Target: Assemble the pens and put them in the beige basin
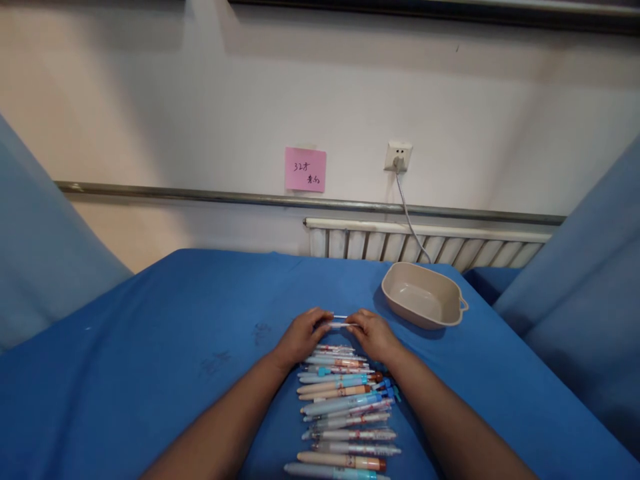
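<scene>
Blue cloth, tan basin, pens nrby

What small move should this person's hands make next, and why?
Perhaps settle the slim white pieces on the blue cloth, just beyond the row of pens: the left hand and right hand are at their opposite ends, and they already run roughly parallel to the pens.

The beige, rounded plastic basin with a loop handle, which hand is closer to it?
Right. The bare right hand is just left of the basin, not touching it; the bare left hand is farther left.
</scene>
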A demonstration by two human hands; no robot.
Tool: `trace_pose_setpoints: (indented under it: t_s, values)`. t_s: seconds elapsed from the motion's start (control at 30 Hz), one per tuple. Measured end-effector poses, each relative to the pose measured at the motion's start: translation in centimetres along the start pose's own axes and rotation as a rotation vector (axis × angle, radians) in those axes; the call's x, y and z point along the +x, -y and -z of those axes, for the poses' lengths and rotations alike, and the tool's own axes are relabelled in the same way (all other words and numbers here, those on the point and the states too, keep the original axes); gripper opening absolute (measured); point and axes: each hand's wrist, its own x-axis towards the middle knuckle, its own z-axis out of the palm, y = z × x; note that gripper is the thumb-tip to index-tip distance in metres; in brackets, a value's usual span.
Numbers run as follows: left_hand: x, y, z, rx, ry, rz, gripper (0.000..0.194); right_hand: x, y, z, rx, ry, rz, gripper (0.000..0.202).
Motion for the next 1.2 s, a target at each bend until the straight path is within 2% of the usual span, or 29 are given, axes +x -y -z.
trace_pose_setpoints:
  t_s: [0.17,0.43,0.63,0.87,1.0,1.07,1.2]
  values:
    - [0.4,0.7,0.4,0.051,-0.089,0.2,0.033,0.2,-0.5,0.2,0.0,-0.036,-0.042,0.02]
    - [0.7,2.1,0.9,0.111,-0.19,0.259,0.027,0.2,-1.1,0.6,-0.042,-0.051,-0.1,0.02]
    - [0.6,2.8,0.5,0.117,-0.165,0.225,0.024,0.2,-1.9,0.6,-0.078,-0.101,-0.162,0.018]
    - [0.7,3.3,0.9,0.158,-0.263,0.245,0.028,0.1,-2.2,0.9,-0.132,-0.096,-0.153,0.016]
    - [0.7,3.2,1.0,0.156,-0.263,0.229,0.029,0.2,-2.2,1.3,-0.19,-0.162,-0.282,0.015]
    - [0.6,3.0,0.8,0.149,-0.244,0.215,0.028,0.3,-2.1,1.4,-0.135,-0.199,-0.319,0.019]
    - [0.5,2.5,0.3,0.124,-0.193,0.171,0.027,0.5,-1.8,0.5,0.128,-0.162,-0.235,0.029]
